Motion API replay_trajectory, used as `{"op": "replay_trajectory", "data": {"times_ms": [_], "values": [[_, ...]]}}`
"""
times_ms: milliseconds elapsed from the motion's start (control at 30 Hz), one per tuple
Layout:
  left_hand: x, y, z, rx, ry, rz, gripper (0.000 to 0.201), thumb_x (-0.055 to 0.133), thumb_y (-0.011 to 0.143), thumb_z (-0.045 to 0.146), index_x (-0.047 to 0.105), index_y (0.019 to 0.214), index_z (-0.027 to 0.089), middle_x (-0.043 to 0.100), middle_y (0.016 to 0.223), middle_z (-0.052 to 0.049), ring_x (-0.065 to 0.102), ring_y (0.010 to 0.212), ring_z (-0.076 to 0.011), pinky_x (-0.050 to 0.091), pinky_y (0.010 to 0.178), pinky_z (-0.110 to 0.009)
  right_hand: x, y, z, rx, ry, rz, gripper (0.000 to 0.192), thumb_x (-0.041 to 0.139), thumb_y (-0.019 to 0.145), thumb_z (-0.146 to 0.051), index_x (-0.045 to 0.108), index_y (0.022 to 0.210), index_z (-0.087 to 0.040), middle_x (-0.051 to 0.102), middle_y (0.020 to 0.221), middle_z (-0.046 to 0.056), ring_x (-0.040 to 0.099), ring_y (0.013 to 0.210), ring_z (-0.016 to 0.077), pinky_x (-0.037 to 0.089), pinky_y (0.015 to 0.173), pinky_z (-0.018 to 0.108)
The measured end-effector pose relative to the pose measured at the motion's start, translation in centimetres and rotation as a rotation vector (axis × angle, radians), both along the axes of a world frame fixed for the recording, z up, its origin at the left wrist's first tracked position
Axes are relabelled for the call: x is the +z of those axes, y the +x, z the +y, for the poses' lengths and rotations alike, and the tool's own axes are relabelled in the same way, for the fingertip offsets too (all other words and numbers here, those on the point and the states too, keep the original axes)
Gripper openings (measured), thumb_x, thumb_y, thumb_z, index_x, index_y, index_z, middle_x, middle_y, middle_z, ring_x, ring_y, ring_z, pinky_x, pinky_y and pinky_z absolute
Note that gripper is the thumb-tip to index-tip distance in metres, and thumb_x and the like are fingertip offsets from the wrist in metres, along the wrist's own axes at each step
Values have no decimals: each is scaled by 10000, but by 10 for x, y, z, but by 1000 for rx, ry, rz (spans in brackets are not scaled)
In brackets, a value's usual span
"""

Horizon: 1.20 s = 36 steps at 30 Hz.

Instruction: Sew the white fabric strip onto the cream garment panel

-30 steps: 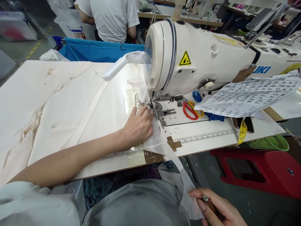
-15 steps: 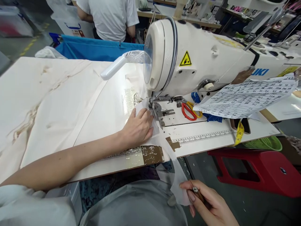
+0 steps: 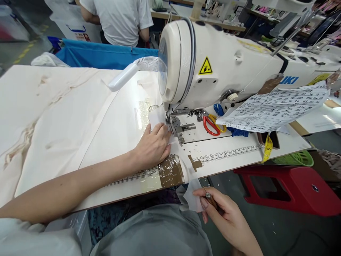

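Note:
My left hand [image 3: 153, 146] lies palm down by the needle area [image 3: 168, 119] of a white sewing machine [image 3: 226, 64], fingers stretched out over thin white fabric [image 3: 157, 117]. From there a strip of the fabric [image 3: 193, 199] runs over the table's front edge toward my lap. My right hand [image 3: 226, 217], below that edge, pinches the strip's lower part between thumb and fingers. The same hand also grips an awl [image 3: 211, 201] with a wooden handle and a thin metal point. Part of the handle is hidden by the fingers.
Red-and-yellow scissors [image 3: 211, 125] lie under the machine arm, with a written paper sheet [image 3: 274, 108] to their right. Pale cloth [image 3: 64, 117] covers the table's left. A yellow tape measure [image 3: 268, 147] hangs over the front edge. A red stool [image 3: 306, 188] stands right; a person [image 3: 119, 21] sits behind.
My right hand has risen toward the table edge with the strip and awl, and the hanging strip is shorter. My left hand stays on the fabric. The whole view has shifted slightly.

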State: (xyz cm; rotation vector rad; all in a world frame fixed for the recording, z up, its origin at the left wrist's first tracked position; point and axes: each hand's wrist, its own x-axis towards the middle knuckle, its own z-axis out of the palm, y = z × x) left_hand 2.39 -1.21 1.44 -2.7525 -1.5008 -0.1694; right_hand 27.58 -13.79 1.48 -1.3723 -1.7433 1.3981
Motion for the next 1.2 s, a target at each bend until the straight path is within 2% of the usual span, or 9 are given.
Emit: {"op": "replay_trajectory", "data": {"times_ms": [133,367,467,533,633,767,867,1033,1200], "values": [[-1,0,0,-5,12,-36,436,328,994,285,529,1306,57,520,1369,-221,403,1341,-366,382,1078,-598,2,-8,9,12,8,-4,331,445,1022,-407,679,1089,-183,597,625,-4,612,527,142,490,522,232],[-4,2,1,2,50,-65,444,347,996,302,551,1303,53,542,1347,-214,398,1345,-369,361,1112,-583,4,-15,18,-10,37,-42,319,448,1017,-375,671,1147,-186,630,721,20,621,569,141,484,512,227],[-2,2,1,6,82,-43,457,358,996,315,568,1289,34,572,1280,-212,434,1277,-361,340,1127,-568,5,-20,22,-36,42,-41,317,458,1012,-380,669,1142,-182,633,737,18,616,549,132,480,514,229],[0,3,2,14,100,-1,457,355,1000,312,578,1279,28,593,1209,-205,476,1183,-347,356,1104,-550,5,-23,24,-54,36,-29,317,466,1009,-393,662,1142,-182,620,676,-1,615,541,137,492,550,242],[2,2,4,20,120,83,425,329,999,225,575,1281,24,596,1151,-199,496,1070,-323,426,995,-487,3,-31,24,-101,-72,59,336,483,1004,-435,622,1167,-177,609,598,-22,643,568,159,529,628,279],[1,0,9,14,164,122,431,271,965,78,565,1277,42,594,1137,-190,484,1026,-301,437,907,-432,-5,-47,16,-208,-375,380,431,578,948,-511,541,1209,-170,660,701,-14,695,562,173,554,597,303],[0,-2,10,4,169,111,419,272,966,77,574,1255,41,595,1136,-186,480,1030,-300,430,902,-425,-8,-60,8,-235,-495,521,445,628,920,-517,530,1188,-175,660,746,-18,715,571,176,557,582,298],[1,-4,5,-24,138,79,399,366,964,186,564,1276,37,587,1184,-187,492,1066,-311,426,906,-423,-7,-65,4,-235,-453,487,453,636,906,-560,554,1143,-183,643,735,-29,708,569,156,564,602,283],[0,-3,4,-14,144,70,438,362,962,237,547,1306,39,586,1195,-190,503,1067,-308,420,905,-425,-12,-58,3,-193,-318,377,377,549,971,-533,588,1122,-190,650,778,-5,706,618,138,567,637,261]]}}
